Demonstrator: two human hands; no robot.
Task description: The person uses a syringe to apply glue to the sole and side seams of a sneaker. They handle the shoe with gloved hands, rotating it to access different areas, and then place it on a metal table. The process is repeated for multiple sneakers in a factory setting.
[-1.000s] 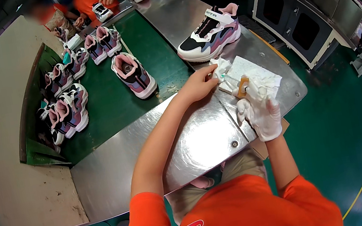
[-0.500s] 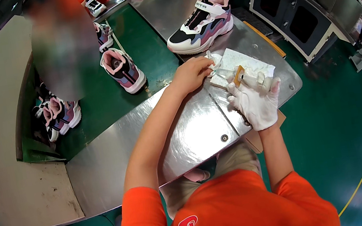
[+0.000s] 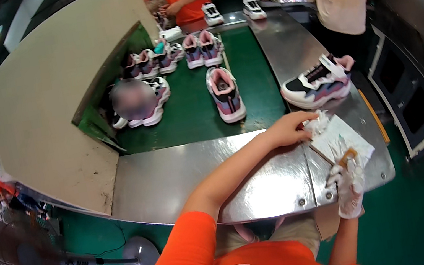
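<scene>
My bare left hand (image 3: 290,129) is closed on a crumpled white tissue or cloth (image 3: 318,123) at the corner of the metal bench. My right hand (image 3: 348,188), in a white glove, holds a small tool (image 3: 347,157) with a yellow-brown crosspiece and a pale tip; its exact kind is unclear. Beneath the tool's tip lies a white sheet or pad (image 3: 348,133) with a thin brown edge. Just beyond both hands stands a white, black and purple high-top shoe (image 3: 316,83) with pink lining, upright on the metal.
A green conveyor belt (image 3: 255,91) carries a single shoe (image 3: 226,96) and several similar shoes farther back. A beige panel (image 3: 53,120) borders the belt on the left. A standing fan (image 3: 30,250) is at lower left. Other people work at the far end and right.
My head view has tilted up and turned left, so the bench sits further right and more of the line shows. The left hand keeps the white tissue or cloth; the right keeps the tool.
</scene>
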